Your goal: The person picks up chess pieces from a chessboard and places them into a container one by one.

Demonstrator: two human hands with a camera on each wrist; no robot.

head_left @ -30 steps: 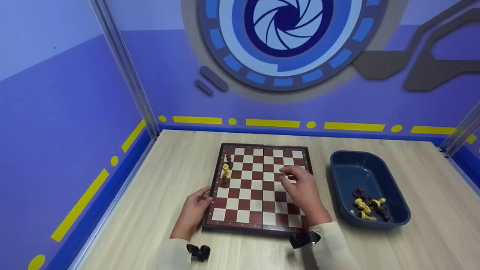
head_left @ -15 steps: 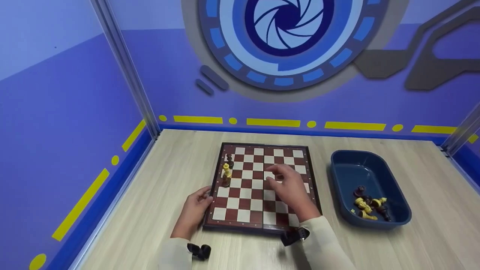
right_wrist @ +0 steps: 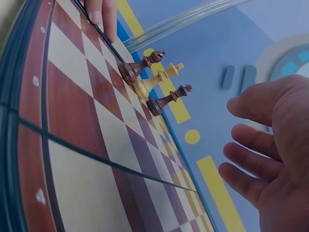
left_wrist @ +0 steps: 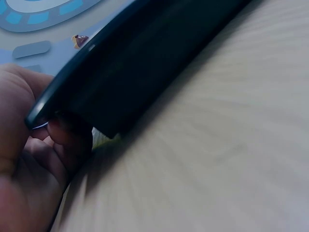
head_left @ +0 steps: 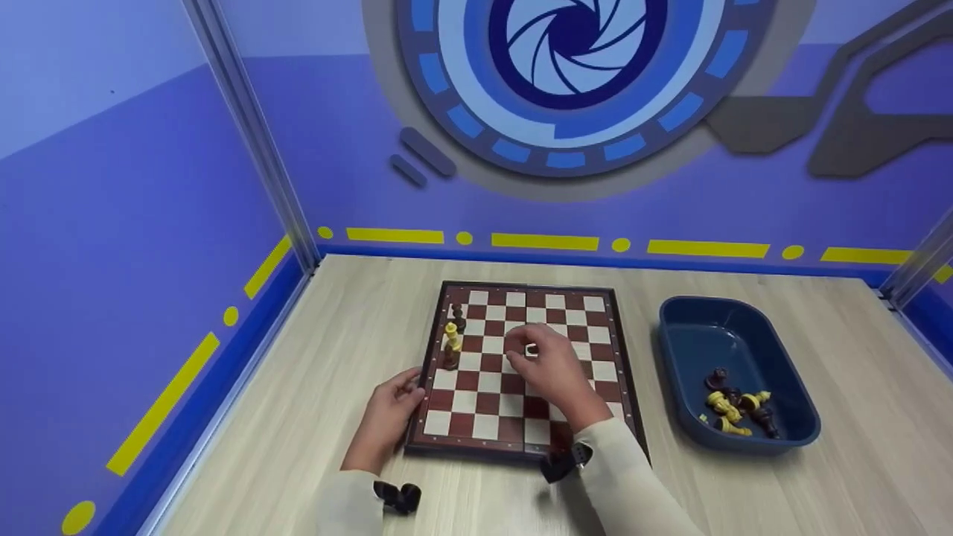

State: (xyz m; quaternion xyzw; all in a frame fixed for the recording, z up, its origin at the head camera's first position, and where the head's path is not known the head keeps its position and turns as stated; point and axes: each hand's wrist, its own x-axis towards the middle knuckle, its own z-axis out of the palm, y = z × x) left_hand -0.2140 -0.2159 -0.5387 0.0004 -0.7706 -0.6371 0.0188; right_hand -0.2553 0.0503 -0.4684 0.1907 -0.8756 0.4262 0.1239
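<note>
A brown and white chessboard (head_left: 488, 406) lies on the table. My left hand (head_left: 387, 417) grips its left edge; in the left wrist view, curled fingers (left_wrist: 67, 137) reach under the raised rim. Three chess pieces stand in a row along the board's left side: a dark one (right_wrist: 130, 72), a yellow king (right_wrist: 142, 88) and another dark piece (right_wrist: 155, 106) with a crown-like top. My right hand (head_left: 551, 372) hovers over the middle of the board, to the right of these pieces. Its fingers are loosely bent and hold nothing.
To the right of the board stands a dark blue tub (head_left: 674, 357). Several yellow and dark chess pieces (head_left: 733, 413) lie in its near end. Blue walls (head_left: 595, 216) close off the table at the back and left.
My right hand has moved left across the board, from its right side to the middle. The left hand and the three standing pieces stay in place.
</note>
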